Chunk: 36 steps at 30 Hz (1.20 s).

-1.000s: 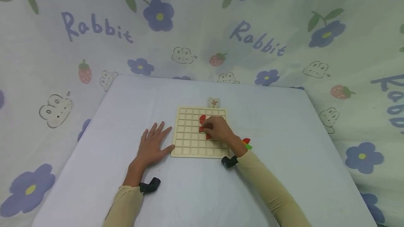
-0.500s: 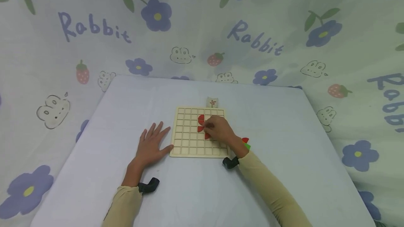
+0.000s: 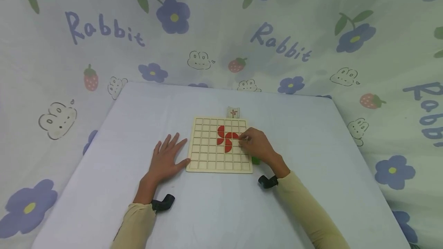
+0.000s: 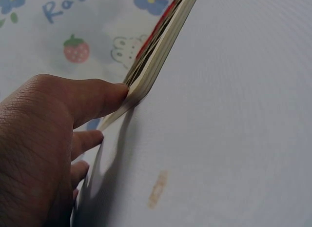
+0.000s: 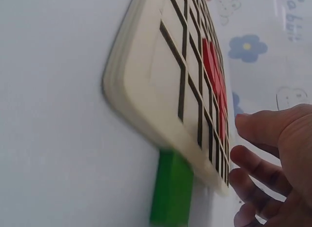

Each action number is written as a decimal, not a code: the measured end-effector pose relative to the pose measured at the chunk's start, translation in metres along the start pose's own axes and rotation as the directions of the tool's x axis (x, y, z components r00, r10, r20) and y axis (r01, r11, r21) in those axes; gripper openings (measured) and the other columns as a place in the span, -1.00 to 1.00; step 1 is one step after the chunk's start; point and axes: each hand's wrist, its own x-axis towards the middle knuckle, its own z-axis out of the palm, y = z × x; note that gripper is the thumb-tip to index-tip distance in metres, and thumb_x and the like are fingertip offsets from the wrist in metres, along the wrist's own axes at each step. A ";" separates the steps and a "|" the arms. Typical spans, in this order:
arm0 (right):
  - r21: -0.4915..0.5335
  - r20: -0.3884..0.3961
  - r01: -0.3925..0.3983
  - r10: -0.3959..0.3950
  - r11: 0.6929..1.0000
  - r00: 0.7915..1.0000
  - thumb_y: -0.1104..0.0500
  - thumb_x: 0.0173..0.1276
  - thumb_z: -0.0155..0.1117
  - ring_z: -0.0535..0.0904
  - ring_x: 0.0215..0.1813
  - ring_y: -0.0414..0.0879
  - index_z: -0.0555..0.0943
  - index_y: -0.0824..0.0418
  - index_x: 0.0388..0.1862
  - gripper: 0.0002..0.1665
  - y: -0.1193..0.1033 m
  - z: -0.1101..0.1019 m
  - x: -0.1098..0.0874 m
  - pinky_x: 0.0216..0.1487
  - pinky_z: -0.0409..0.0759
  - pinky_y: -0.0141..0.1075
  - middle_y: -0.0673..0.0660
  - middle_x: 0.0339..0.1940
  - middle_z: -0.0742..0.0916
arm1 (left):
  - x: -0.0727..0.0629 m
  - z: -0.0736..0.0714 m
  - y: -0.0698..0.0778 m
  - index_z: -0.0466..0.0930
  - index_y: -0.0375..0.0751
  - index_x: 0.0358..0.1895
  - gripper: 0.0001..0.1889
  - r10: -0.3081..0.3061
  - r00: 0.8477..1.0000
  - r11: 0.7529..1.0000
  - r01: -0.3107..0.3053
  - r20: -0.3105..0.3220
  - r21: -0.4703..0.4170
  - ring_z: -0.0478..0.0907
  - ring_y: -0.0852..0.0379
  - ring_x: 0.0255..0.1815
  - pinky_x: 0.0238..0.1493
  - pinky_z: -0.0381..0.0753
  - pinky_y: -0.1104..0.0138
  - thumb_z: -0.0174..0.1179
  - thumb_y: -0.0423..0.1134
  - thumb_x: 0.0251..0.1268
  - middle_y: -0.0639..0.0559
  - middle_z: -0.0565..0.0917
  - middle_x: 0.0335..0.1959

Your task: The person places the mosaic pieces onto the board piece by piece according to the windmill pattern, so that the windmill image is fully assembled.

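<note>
A wooden grid board (image 3: 204, 160) lies on the table, with several red curved pieces (image 3: 228, 146) set in its squares in a pinwheel shape. My left hand (image 3: 166, 162) rests spread on the cloth at the board's left side. Its thumb touches the board's corner in the left wrist view. Over the board's right edge, my right hand (image 3: 257, 145) hovers close to the rightmost red piece (image 3: 232, 135). In the right wrist view, thumb and fingers (image 5: 258, 163) stand apart with nothing visible between them.
A green block (image 5: 170, 188) lies against the board's right side, partly hidden by the right hand in the head view. Behind the board stands a small card (image 3: 233, 112) with a red pinwheel on a grid. A patterned curtain (image 3: 221, 30) hangs beyond the white table (image 3: 214, 210).
My right hand has drawn back to the right from the board's middle, uncovering the red pieces. It now hides the loose red piece beside the board. The left hand stays put.
</note>
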 end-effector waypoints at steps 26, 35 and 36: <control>-0.008 0.274 -0.204 0.198 0.979 0.941 0.19 0.19 0.50 0.52 -0.16 -0.05 0.75 0.13 -0.11 -0.74 0.068 -0.062 -0.043 -0.16 0.56 -0.20 -0.02 -0.21 0.68 | 0.002 0.002 -0.004 0.28 -0.08 0.48 -0.21 -0.002 1.000 1.000 0.002 0.021 0.008 -0.18 -0.21 0.57 0.43 -0.25 -0.19 0.18 0.20 0.23 -0.19 0.08 0.56; 0.015 0.313 -0.209 0.194 0.978 0.929 0.27 0.23 0.45 0.56 -0.15 -0.06 0.72 0.14 -0.18 -0.82 0.070 -0.061 -0.044 -0.05 0.58 -0.12 -0.02 -0.25 0.69 | 0.002 0.002 -0.003 0.28 -0.08 0.48 -0.21 0.008 1.000 1.000 -0.008 0.014 -0.008 -0.17 -0.22 0.56 0.43 -0.25 -0.19 0.18 0.20 0.24 -0.19 0.09 0.55; 0.015 0.318 -0.214 0.198 0.977 0.927 0.28 0.22 0.45 0.56 -0.14 -0.05 0.72 0.14 -0.16 -0.80 0.070 -0.062 -0.044 -0.04 0.59 -0.11 -0.02 -0.23 0.69 | 0.002 0.003 -0.003 0.28 -0.08 0.48 -0.21 0.009 1.000 1.000 -0.009 0.013 -0.010 -0.17 -0.22 0.56 0.43 -0.25 -0.19 0.18 0.21 0.24 -0.19 0.09 0.55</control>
